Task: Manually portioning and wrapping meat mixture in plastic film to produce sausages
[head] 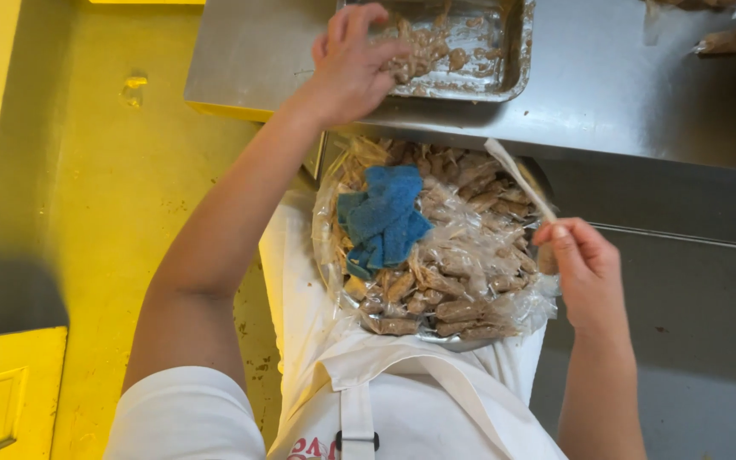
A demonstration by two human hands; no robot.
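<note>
So we've got our left hand [353, 61] up in the metal tray [517, 51] on the steel counter [623, 94], fingers curled and pinching a lump of the brown paste filling [423, 53]; our right hand [585, 273] is lower down, thumb and fingers closed on one end of a pale strip of wrapper [517, 175] that sticks up toward the counter edge.

If we're judging how to do this bit well: take a small, even pinch; keep the wrapper flat and taut so the paste lands in its middle; don't smear the tray rim.

Counting: one tray; one strip in hand; one blue cloth [383, 217] lying on top of the pile; one plastic-lined basin [334, 255] held against the white apron [402, 383]; the wrapped brown rolls [453, 298] in it are piled and overlapping, dozens probably, too many to count properly.
</note>
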